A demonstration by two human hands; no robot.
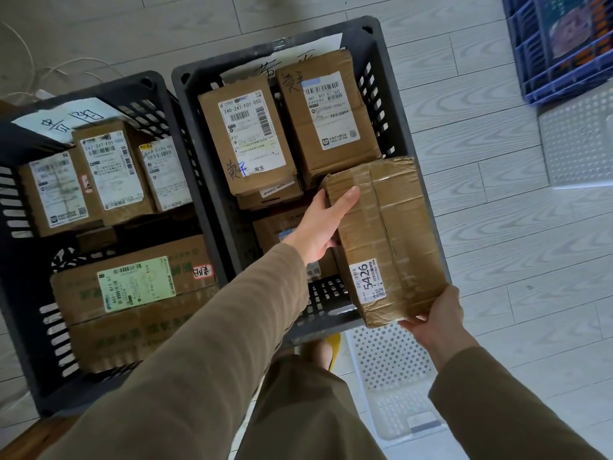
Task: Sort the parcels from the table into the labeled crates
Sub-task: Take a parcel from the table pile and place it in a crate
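A taped brown cardboard parcel [388, 240] with a small white "5426" label hangs tilted over the right side of the right dark crate [386, 74]. My left hand [323, 224] grips its left edge, thumb on top. My right hand [438, 313] holds its near bottom corner from below. That crate has a handwritten paper label at its far end and holds several labelled parcels, two of them [247, 137] [331, 117] lying side by side. The left dark crate [139, 91], also paper-labelled, holds several more parcels [109, 174].
A blue crate [530, 78] with something inside stands at the top right on the pale plank floor. White perforated trays lie at the right [577, 141] and just below the held parcel [391, 370]. Thin pale cords loop on the floor at the top left [36, 68].
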